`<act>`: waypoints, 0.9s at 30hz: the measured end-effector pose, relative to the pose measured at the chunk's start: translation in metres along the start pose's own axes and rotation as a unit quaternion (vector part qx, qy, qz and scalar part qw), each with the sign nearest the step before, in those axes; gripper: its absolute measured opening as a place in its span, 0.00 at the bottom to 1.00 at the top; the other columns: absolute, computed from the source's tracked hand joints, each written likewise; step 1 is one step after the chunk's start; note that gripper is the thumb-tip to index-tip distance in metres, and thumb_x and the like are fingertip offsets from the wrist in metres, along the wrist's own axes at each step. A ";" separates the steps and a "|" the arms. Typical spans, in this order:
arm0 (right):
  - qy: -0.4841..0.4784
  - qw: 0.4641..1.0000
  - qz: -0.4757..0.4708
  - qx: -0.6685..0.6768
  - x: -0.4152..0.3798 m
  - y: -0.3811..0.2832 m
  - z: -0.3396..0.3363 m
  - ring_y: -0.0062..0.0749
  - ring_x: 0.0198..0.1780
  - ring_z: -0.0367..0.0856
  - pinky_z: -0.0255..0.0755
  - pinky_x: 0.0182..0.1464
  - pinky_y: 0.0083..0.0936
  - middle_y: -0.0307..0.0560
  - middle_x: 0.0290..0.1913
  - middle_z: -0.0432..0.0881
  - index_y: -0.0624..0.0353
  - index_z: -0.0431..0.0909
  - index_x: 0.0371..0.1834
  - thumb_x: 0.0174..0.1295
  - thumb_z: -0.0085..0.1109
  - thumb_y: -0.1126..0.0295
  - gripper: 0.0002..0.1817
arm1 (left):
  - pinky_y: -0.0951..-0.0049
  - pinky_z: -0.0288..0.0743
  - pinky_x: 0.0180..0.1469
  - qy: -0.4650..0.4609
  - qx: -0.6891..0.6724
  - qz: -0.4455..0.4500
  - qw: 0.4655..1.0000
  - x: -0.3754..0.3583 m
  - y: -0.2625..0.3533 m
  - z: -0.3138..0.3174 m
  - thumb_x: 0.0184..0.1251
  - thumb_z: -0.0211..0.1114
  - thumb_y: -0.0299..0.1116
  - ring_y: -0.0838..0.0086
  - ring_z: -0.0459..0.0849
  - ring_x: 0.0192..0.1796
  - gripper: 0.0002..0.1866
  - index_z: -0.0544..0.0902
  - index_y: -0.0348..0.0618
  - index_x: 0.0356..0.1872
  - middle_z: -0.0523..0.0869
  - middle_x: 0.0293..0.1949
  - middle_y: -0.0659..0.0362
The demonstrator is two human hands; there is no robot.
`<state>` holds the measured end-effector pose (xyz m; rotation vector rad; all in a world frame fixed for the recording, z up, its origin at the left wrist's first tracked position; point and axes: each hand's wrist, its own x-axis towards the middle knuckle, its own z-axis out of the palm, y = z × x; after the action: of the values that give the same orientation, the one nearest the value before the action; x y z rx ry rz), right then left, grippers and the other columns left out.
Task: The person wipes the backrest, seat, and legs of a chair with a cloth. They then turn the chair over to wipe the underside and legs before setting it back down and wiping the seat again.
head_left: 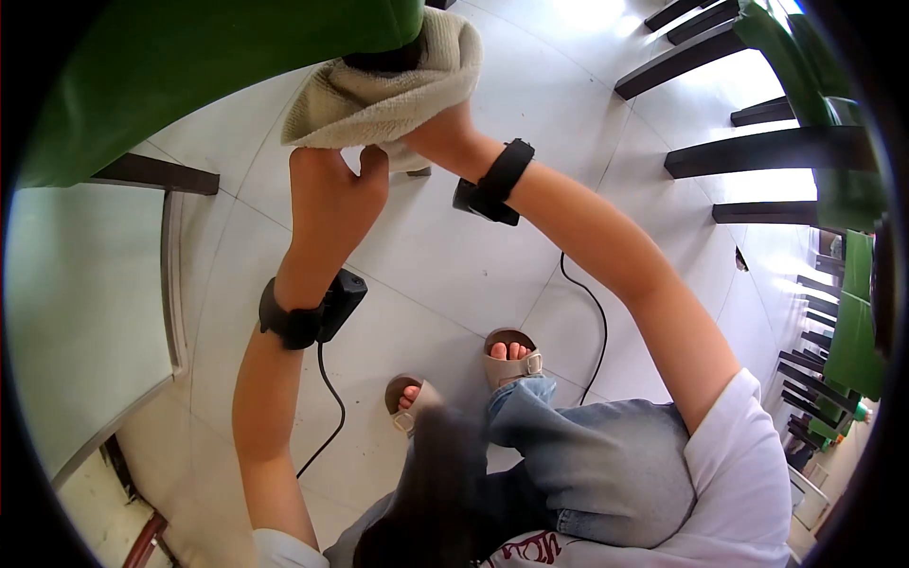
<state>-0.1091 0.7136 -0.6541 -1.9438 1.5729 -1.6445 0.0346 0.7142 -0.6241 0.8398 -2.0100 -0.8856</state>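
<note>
A beige terry towel [379, 102] is bunched around a dark leg-like post [388, 59] beneath a green-covered piece of furniture [218, 76]. At the towel's lower edge is my left hand [336, 194], closed on the cloth, with its fingertips out of sight behind it. My right hand [443, 137] grips the towel from the right, and most of its fingers are hidden in the folds. Each wrist wears a black strap with a small box.
Dark furniture legs under green covers [772, 151] line the right side. A pale panel with a metal frame [175, 275] stands at the left. Black cables [604, 327] hang from the wrist boxes above the white tiled floor [454, 275]. My sandalled feet are below.
</note>
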 end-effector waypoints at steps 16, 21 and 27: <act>-0.186 0.976 0.074 -0.086 -0.114 0.100 0.021 0.36 0.56 0.68 0.38 0.68 0.42 0.42 0.44 0.76 0.51 0.75 0.39 0.52 0.57 0.60 0.13 | 0.59 0.72 0.46 -0.249 0.037 -0.206 0.946 -0.085 -0.136 0.081 0.54 0.57 0.30 0.48 0.78 0.45 0.18 0.74 0.34 0.47 0.81 0.41 0.43; -0.175 0.979 0.105 -0.014 -0.113 0.096 0.018 0.35 0.48 0.72 0.41 0.67 0.40 0.41 0.38 0.79 0.52 0.76 0.40 0.51 0.58 0.63 0.13 | 0.60 0.71 0.48 -0.176 -0.026 -0.193 0.965 -0.092 -0.109 0.082 0.55 0.57 0.29 0.46 0.77 0.45 0.18 0.74 0.33 0.47 0.81 0.40 0.42; -0.128 0.943 0.238 0.193 -0.063 0.028 -0.014 0.29 0.34 0.74 0.63 0.54 0.23 0.42 0.31 0.79 0.59 0.74 0.39 0.52 0.59 0.70 0.12 | 0.69 0.70 0.51 -0.108 -0.003 -0.112 0.988 -0.034 -0.068 0.044 0.57 0.62 0.26 0.60 0.78 0.50 0.18 0.75 0.34 0.50 0.81 0.46 0.49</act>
<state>-0.1267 0.7562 -0.7074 -1.3758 1.3534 -1.3139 0.0313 0.7173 -0.7118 1.0185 -2.1227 -1.1520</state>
